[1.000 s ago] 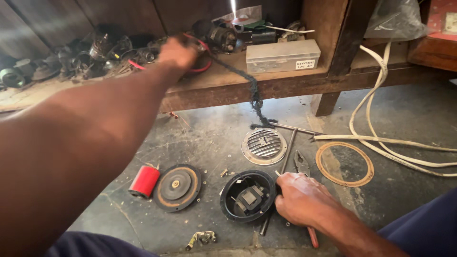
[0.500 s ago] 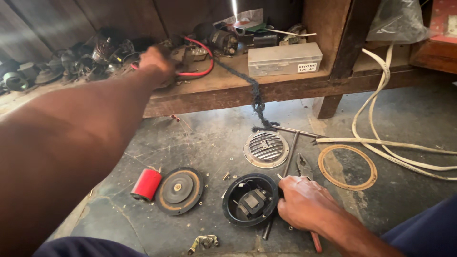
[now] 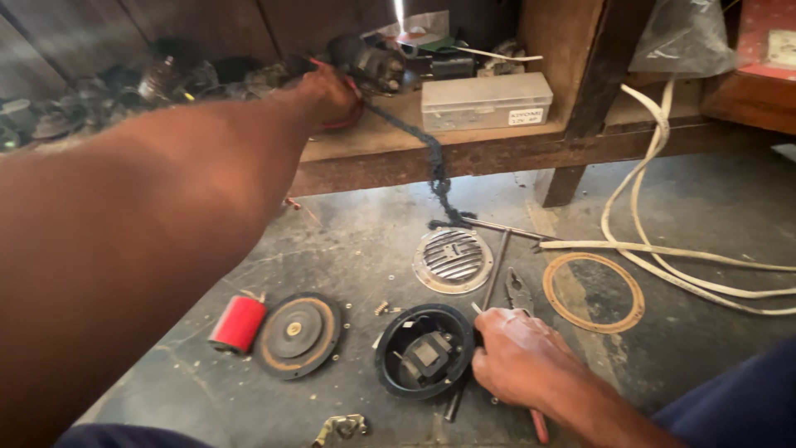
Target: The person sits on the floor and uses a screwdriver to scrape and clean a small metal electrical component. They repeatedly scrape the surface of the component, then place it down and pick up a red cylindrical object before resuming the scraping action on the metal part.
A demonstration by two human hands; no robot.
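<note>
Your left hand (image 3: 330, 93) is stretched out to the wooden shelf (image 3: 464, 148), fingers curled around a red cable (image 3: 342, 123) beside a dark motor part (image 3: 369, 62); how firmly they grip, you cannot tell from here. Your right hand (image 3: 518, 361) rests on the floor, fingers closed loosely against the rim of the black round housing (image 3: 424, 350), with a red-handled tool (image 3: 539, 425) under the wrist. Left of the housing lies a dark disc (image 3: 297, 333), touching a red spool (image 3: 238, 323). Just beyond the housing sits a round metal grille (image 3: 453, 260), and to its right a thin brown ring (image 3: 594, 292) beside white cables (image 3: 663, 249). A grey box (image 3: 485, 101) stands on the shelf.
</note>
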